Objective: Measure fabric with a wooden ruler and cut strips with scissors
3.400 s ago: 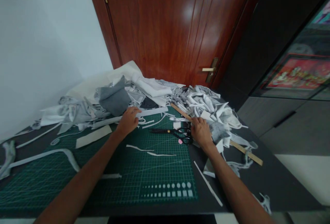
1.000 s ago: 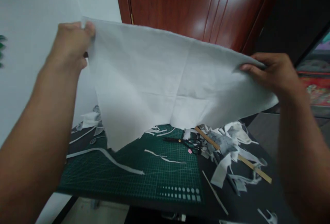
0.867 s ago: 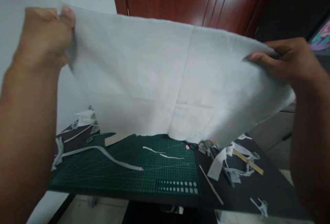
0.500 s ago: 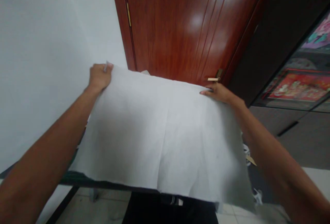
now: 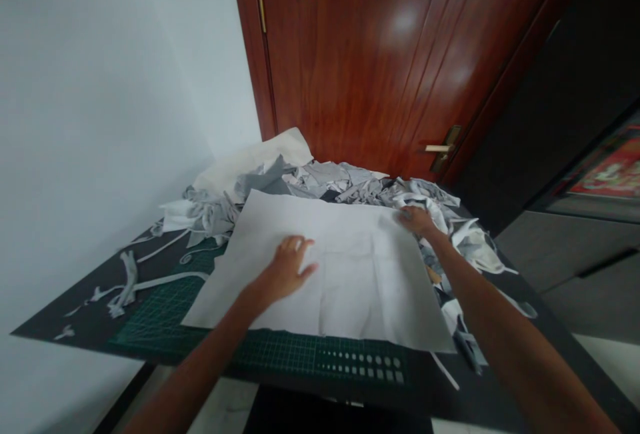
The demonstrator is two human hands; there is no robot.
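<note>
A large white sheet [image 5: 350, 274] with faint creases lies over a green cutting mat [image 5: 280, 352] on the dark table. Above the left-middle part of the sheet is my left hand [image 5: 290, 266], its thumb and fingers apart and nothing in it. My right hand [image 5: 416, 219] is at the sheet's far right corner, fingers bent down onto it; its fingertips are blurred, so a grip cannot be made out.
Grey and white fabric scraps [image 5: 330, 177] are heaped along the table's back and right side. Thin strips [image 5: 129, 281] lie at the left. Behind stand a red-brown door [image 5: 345, 54] and a dark cabinet [image 5: 590, 274]; a white wall [image 5: 100, 121] borders the left.
The sheet has come down from a raised position onto the mat. My left hand has let go of its far left corner and moved right and nearer. The scraps and mat now show.
</note>
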